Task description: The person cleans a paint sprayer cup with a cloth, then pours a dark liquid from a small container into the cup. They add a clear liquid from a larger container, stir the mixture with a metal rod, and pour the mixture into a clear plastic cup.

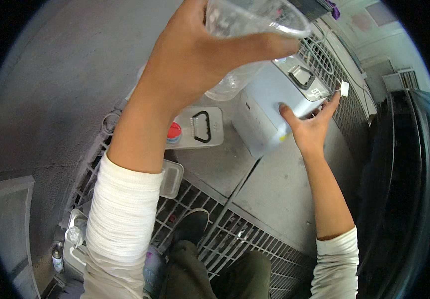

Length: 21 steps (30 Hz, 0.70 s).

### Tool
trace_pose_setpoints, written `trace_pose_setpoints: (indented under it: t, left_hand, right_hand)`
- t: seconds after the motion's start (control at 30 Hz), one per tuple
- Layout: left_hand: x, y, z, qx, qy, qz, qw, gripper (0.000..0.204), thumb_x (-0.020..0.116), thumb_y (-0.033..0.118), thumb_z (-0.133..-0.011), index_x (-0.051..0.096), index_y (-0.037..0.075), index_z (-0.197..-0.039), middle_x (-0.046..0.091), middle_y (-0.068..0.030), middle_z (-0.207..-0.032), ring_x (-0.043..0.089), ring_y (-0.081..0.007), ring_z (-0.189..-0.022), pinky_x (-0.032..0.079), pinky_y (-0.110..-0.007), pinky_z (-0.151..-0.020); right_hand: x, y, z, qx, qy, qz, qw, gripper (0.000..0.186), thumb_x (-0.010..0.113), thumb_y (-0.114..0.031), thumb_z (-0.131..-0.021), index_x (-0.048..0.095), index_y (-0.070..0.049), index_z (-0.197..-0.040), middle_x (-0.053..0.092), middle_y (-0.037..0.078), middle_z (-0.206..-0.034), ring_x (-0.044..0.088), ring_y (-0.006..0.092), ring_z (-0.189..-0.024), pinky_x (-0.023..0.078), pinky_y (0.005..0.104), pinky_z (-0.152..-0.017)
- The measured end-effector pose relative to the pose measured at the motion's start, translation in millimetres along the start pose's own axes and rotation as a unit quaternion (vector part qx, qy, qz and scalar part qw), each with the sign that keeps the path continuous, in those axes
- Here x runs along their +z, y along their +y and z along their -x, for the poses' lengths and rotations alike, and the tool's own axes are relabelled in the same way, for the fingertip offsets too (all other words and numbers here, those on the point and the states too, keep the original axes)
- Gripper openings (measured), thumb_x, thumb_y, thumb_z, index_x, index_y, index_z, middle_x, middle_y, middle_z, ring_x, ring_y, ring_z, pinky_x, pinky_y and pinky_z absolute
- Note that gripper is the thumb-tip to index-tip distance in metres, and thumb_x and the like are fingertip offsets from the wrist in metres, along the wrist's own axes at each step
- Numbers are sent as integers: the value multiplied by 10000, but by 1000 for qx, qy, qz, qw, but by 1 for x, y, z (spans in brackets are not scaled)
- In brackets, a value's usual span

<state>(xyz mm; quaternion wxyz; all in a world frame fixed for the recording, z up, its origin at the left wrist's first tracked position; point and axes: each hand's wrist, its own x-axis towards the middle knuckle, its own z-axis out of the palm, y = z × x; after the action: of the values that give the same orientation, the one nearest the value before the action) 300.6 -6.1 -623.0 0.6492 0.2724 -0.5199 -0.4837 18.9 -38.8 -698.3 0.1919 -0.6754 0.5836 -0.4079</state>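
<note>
Raised at the top of the picture, my left hand [200, 55] is closed around a large clear plastic cup [235, 83], thumb stretched along its side near the rim. A rectangular metal tin [267, 107] with a pale blue-grey body and a black carry handle [302, 77] stands right of the cup. My right hand [308, 132] grips this tin, its thumb on the near side and its fingers around the right edge. A small white piece [344, 88] shows by the fingertips; whether they touch it I cannot tell. The cup and left hand hide part of the tin's top.
A second metal tin [215, 114] with a black handle and red cap [174, 131] stands left of the first, beside a shallow clear container [172, 178]. Metal grating [250, 239] lies under my feet. A dark glossy panel [399, 189] rises at right, a grey wall [70, 84] at left.
</note>
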Motion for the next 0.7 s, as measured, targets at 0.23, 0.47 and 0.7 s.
trace_pose_setpoints:
  t: [0.23, 0.47, 0.7]
  left_hand:
    - [14, 53, 3, -16, 6, -74, 997, 636, 858, 201, -816, 547, -29, -1320, 710, -111, -1114, 691, -175, -992, 566, -300, -871]
    - [-18, 51, 26, -43, -2, -71, 997, 756, 887, 218, -778, 504, 12, -1397, 693, -130, -1188, 685, -232, -1069, 550, -338, -961]
    - [-17, -10, 85, 58, 88, -145, 984, 973, 959, 192, -630, 449, 8, -1439, 591, -161, -1346, 582, -258, -1264, 468, -413, -1086]
  right_hand:
    - [75, 18, 11, 9, 31, -66, 997, 1341, 928, -157, -654, -34, 99, -1552, 262, 330, -1516, 332, 395, -1411, 258, 450, -1203]
    - [74, 38, 21, -53, -8, -46, 998, 1312, 926, -162, -674, -28, 91, -1538, 304, 317, -1468, 384, 376, -1371, 290, 444, -1183]
    - [17, 4, -47, -182, -60, 42, 981, 842, 883, -273, -789, 366, 0, -1394, 495, 187, -1331, 510, 289, -1245, 395, 425, -1082]
